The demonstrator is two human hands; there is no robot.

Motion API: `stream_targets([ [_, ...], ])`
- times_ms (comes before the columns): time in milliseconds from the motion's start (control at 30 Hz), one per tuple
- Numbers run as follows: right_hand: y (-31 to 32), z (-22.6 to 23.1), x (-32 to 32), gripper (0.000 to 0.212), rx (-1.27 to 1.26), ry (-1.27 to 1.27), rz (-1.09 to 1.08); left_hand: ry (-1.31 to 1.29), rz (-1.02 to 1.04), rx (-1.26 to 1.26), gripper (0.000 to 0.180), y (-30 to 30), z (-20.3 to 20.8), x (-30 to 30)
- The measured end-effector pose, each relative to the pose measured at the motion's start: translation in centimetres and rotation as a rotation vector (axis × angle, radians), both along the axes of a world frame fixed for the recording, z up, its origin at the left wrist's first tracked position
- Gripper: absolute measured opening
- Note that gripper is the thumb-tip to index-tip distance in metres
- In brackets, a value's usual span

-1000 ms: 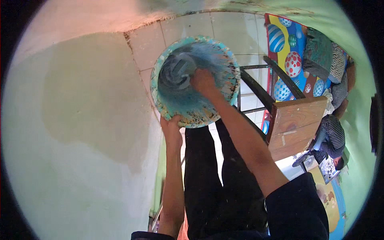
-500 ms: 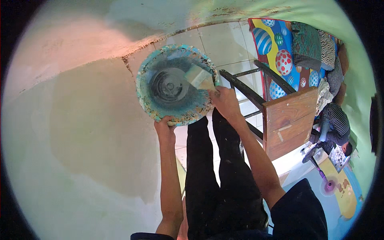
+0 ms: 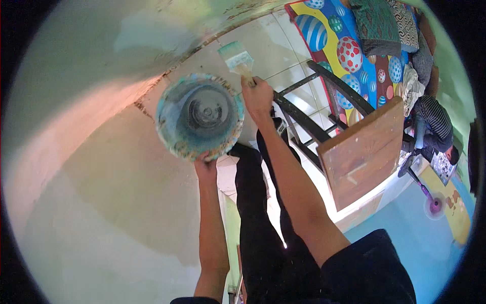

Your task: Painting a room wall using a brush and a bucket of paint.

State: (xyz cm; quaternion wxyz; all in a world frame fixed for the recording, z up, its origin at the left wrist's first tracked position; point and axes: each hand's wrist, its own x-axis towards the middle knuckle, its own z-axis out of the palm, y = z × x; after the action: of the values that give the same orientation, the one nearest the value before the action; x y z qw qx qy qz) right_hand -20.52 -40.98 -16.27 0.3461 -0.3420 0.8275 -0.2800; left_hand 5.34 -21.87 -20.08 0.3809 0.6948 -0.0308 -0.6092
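Note:
A paint-crusted round bucket is held out in front of me, its inside smeared with blue-grey paint. My left hand grips its near rim, with part of the fingers hidden. To the right of the bucket, my right hand is closed around the handle of a wide flat paintbrush. The bristles look pale green with paint and point up and to the left, apart from the bucket.
A wooden stool with dark legs stands tilted in view at my right. Behind it lies a colourful ball-patterned mat with pillows. A seated person is at far right, near a purple fan. A painted wall fills the left.
The paintbrush has come out from over the bucket and is now beyond its right side. The bucket has shifted slightly left and down, and tilted. My view has turned somewhat.

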Motion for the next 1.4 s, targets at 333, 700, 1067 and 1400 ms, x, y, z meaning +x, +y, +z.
stream_targets([
  [333,-11.2,-18.6,-3.2,0.032,0.191,0.134,-0.169,0.235,0.605,0.163,0.065,0.5,-0.8,-8.0],
  [700,-13.6,-21.8,-4.0,0.034,0.048,0.188,0.003,0.286,0.382,0.376,0.051,0.8,1.3,-9.1],
  [1067,-10.1,-8.7,1.1,0.03,-0.104,0.038,-0.218,-0.389,-0.891,0.425,0.04,7.0,13.9,-12.2],
  [1400,-8.1,-3.7,1.6,0.026,-0.554,-0.085,-0.068,-0.677,-1.138,0.355,0.024,5.4,14.3,-13.2],
])
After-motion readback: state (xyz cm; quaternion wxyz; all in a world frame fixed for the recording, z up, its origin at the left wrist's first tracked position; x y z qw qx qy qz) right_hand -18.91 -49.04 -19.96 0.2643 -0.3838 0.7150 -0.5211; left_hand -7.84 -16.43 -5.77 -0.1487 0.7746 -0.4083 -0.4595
